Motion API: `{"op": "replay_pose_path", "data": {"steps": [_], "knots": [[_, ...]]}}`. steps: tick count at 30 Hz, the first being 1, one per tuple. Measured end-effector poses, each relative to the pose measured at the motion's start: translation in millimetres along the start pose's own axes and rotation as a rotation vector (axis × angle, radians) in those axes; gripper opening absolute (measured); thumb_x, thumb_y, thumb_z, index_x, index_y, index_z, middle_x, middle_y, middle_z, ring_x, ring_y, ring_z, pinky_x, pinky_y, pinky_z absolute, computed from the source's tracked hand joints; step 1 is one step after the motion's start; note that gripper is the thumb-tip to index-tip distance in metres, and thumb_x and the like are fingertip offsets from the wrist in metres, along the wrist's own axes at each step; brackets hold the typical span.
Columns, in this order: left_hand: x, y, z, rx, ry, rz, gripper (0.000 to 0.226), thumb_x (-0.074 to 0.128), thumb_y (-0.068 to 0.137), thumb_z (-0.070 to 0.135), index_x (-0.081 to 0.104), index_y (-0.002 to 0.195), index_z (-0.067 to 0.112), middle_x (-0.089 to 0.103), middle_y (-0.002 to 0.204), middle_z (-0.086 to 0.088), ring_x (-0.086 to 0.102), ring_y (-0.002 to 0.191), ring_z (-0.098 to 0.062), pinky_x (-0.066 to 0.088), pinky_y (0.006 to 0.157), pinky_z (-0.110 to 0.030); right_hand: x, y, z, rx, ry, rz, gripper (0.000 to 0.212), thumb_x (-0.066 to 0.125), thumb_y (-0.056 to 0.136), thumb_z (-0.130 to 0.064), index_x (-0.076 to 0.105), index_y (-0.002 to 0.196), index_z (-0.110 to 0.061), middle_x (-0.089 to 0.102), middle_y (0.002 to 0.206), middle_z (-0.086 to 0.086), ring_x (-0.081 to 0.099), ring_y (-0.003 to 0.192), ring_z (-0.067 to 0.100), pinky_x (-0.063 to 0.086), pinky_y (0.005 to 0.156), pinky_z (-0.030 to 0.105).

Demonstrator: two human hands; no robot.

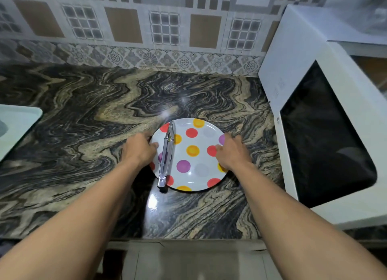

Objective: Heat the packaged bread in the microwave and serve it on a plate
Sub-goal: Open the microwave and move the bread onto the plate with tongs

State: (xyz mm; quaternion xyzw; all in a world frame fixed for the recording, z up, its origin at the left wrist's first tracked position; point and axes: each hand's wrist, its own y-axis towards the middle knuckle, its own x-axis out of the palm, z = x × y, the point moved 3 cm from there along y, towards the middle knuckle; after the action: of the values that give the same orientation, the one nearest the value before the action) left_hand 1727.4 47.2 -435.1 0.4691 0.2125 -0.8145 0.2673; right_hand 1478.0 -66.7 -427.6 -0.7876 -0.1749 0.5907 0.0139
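Left hand [140, 148] and right hand [232, 152] clasp opposite rims of plate [196, 139], steadying it; tongs [166, 156] lie across plate's left side; microwave [326, 133], door closed, right of plate; bread unseen.

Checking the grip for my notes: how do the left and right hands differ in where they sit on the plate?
The left hand holds the plate's left rim, beside the metal tongs; the right hand holds the right rim, nearer the microwave. The left thumb reaches toward the tongs; the right rests on bare plate. Both grip the rim, palms down.
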Motion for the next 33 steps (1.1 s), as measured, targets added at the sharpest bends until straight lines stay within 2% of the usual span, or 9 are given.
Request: {"op": "replay_pose_path", "data": {"steps": [6,11,13,18,21,25,28,30,33], "knots": [[-6,6,-3,-0.052,-0.215,-0.059,0.016,0.072,0.088,0.028,0.071,0.103,0.022,0.073,0.098,-0.008,0.065,0.096,-0.03,0.047,0.08,-0.033,0,2,5,0.01,0.242,0.005,0.035,0.06,0.096,-0.034,0.051,0.124,-0.015,0.053,0.125,0.015,0.056,0.109,0.038,0.048,0.084,0.039],[-13,5,1,-0.097,-0.433,-0.096,0.011,0.063,0.093,0.022,0.062,0.104,0.02,0.072,0.097,-0.009,0.066,0.086,-0.029,0.051,0.081,-0.038,-7,-8,8,0.001,0.569,0.049,0.028,0.063,0.096,-0.03,0.053,0.12,-0.019,0.061,0.107,0.002,0.059,0.097,0.026,0.045,0.074,0.033],[-18,3,6,-0.094,-0.553,-0.102,0.006,0.058,0.096,0.018,0.06,0.101,0.019,0.071,0.096,-0.01,0.064,0.075,-0.027,0.051,0.073,-0.037,-12,-12,8,-0.019,0.673,0.08,0.027,0.063,0.095,-0.028,0.053,0.12,-0.021,0.06,0.106,-0.002,0.059,0.097,0.023,0.044,0.075,0.032],[-37,-8,23,-0.103,-0.709,-0.079,0.011,0.051,0.099,0.016,0.054,0.11,0.016,0.064,0.073,-0.008,0.054,0.052,-0.023,0.04,0.049,-0.028,-23,-18,2,-0.04,0.885,0.128,0.026,0.064,0.095,-0.027,0.054,0.119,-0.027,0.061,0.111,-0.008,0.06,0.103,0.019,0.05,0.088,0.036],[-48,-15,31,-0.113,-0.788,-0.082,0.017,0.052,0.099,0.017,0.052,0.116,0.016,0.065,0.075,-0.011,0.058,0.065,-0.025,0.044,0.062,-0.036,-28,-23,-3,-0.035,0.984,0.122,0.027,0.066,0.093,-0.025,0.058,0.119,-0.024,0.064,0.11,-0.008,0.063,0.104,0.019,0.053,0.09,0.037],[-61,-26,35,-0.152,-0.923,-0.058,0.018,0.052,0.098,0.011,0.055,0.113,0.02,0.069,0.101,-0.017,0.068,0.079,-0.038,0.058,0.08,-0.055,-38,-31,-10,-0.053,1.123,0.067,0.025,0.066,0.093,-0.017,0.065,0.117,-0.021,0.072,0.108,-0.001,0.068,0.102,0.022,0.057,0.088,0.039],[-69,-35,35,-0.185,-1.036,-0.07,0.021,0.05,0.098,0.005,0.056,0.115,0.017,0.068,0.109,-0.017,0.07,0.079,-0.04,0.057,0.082,-0.06,-45,-36,-14,-0.085,1.166,0.0,0.039,0.064,0.092,-0.009,0.06,0.128,-0.024,0.07,0.115,0.001,0.068,0.103,0.021,0.057,0.087,0.037],[-74,-39,34,-0.189,-1.07,-0.087,0.03,0.05,0.097,0.004,0.059,0.118,0.022,0.07,0.111,-0.017,0.07,0.091,-0.046,0.055,0.085,-0.064,-49,-40,-16,-0.096,1.196,-0.029,0.052,0.064,0.093,-0.004,0.052,0.14,-0.023,0.067,0.12,0.001,0.068,0.099,0.016,0.058,0.076,0.029],[-83,-50,37,-0.186,-1.117,-0.09,0.035,0.046,0.099,0.001,0.063,0.117,0.025,0.072,0.102,-0.012,0.069,0.087,-0.038,0.055,0.088,-0.061,-56,-49,-17,-0.098,1.293,-0.059,0.063,0.06,0.094,0.002,0.041,0.149,-0.023,0.063,0.122,0.002,0.066,0.087,0.008,0.056,0.06,0.02]]}}
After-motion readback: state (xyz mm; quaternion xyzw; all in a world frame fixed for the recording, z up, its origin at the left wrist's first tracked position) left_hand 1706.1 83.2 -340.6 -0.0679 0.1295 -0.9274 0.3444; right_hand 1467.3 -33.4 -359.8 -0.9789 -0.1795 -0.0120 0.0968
